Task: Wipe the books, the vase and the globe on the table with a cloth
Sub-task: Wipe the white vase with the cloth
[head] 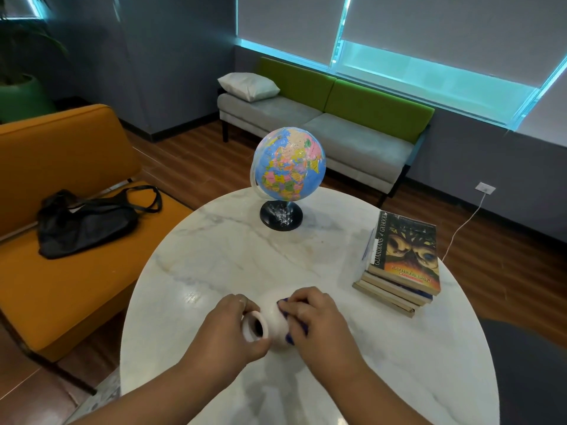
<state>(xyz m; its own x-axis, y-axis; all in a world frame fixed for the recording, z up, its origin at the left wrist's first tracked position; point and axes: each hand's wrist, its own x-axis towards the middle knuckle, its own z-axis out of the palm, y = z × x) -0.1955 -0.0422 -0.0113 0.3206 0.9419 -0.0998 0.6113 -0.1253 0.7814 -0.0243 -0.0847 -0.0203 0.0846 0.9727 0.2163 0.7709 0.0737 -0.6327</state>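
**Q:** What is shown, and where is the object being worked?
**A:** A small white glazed ceramic vase [273, 317], tilted on its side with the dark mouth toward the viewer. Both hands hold it over the near part of the round white marble-patterned table [214, 256]. Whether its belly touches the tabletop cannot be told.

**Q:** How are the hands set?
**A:** The left hand [227, 329] is curled round the neck, just under the flared rim. The right hand [319, 320] has its fingers bent over a dark blue cloth [290, 338], pressing it onto the rounded body.

**Q:** How should the vase handle?
**A:** Probably light, rigid and brittle, with a slippery glaze. The neck is the sound purchase, since the flare stops the fingers sliding off. Cloth pressure should be modest and braced by the left hand.

**Q:** And the remaining items?
**A:** The multicoloured globe [290, 164] on its black round base stands at the far side. The stack of paperback books [402, 259] lies at the right edge. Both are well apart from the hands.
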